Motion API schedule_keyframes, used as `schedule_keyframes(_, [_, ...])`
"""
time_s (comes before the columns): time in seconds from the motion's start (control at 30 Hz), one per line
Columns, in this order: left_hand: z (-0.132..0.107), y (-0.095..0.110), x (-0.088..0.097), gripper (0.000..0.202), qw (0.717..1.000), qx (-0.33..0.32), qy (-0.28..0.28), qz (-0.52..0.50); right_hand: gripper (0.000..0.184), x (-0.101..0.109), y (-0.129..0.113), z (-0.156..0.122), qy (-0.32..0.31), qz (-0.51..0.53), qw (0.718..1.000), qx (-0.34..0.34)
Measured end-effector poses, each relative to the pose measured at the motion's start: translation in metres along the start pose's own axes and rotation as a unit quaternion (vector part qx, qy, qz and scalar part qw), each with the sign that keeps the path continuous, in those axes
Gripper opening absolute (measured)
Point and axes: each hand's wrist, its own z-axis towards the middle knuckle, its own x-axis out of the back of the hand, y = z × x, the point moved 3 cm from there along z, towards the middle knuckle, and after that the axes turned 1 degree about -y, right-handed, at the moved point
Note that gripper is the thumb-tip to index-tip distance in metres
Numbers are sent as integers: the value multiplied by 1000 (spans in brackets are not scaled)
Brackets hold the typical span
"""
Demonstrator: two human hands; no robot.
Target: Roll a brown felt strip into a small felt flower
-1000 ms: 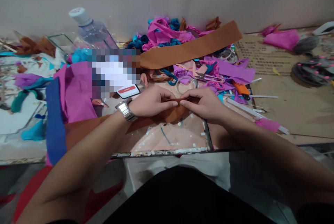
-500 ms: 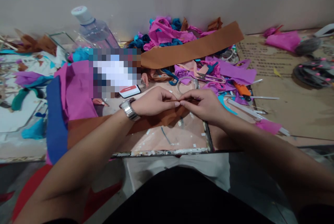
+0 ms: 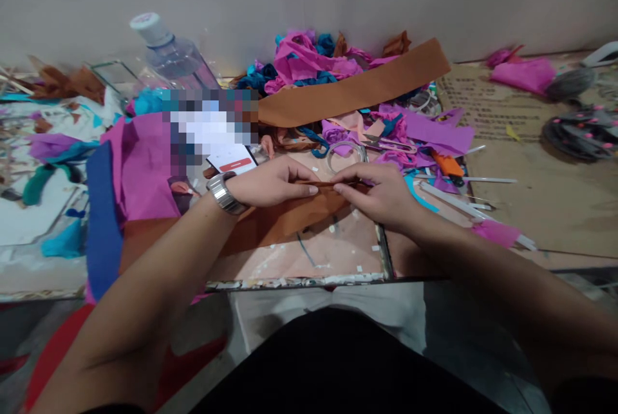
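My left hand (image 3: 270, 183) and my right hand (image 3: 379, 194) meet over the middle of the table, both pinching the upper edge of a brown paper strip (image 3: 284, 219). The strip runs from under my hands down to the left beneath my left forearm. My fingertips nearly touch along its folded edge. A metal watch (image 3: 222, 192) sits on my left wrist. A clear tape roll (image 3: 344, 155) lies just behind my hands, with small scissors (image 3: 386, 143) beside it.
A long brown paper strip (image 3: 357, 89) lies at the back among pink, purple and blue scraps. A plastic bottle (image 3: 168, 53) stands back left. Pink paper (image 3: 145, 169) and blue paper (image 3: 100, 221) lie left. Cardboard (image 3: 545, 188) covers the right side. The table edge (image 3: 299, 282) is near.
My left hand has slid slightly left along the strip's edge, away from my right hand, and the strip now lies flatter under my fingers. The right hand has barely moved.
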Motion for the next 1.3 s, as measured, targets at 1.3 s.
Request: schedule_keyframes(1.3, [-47,0,35,44,946,135,-43,290,14,8,24,11,33,137,980,-140])
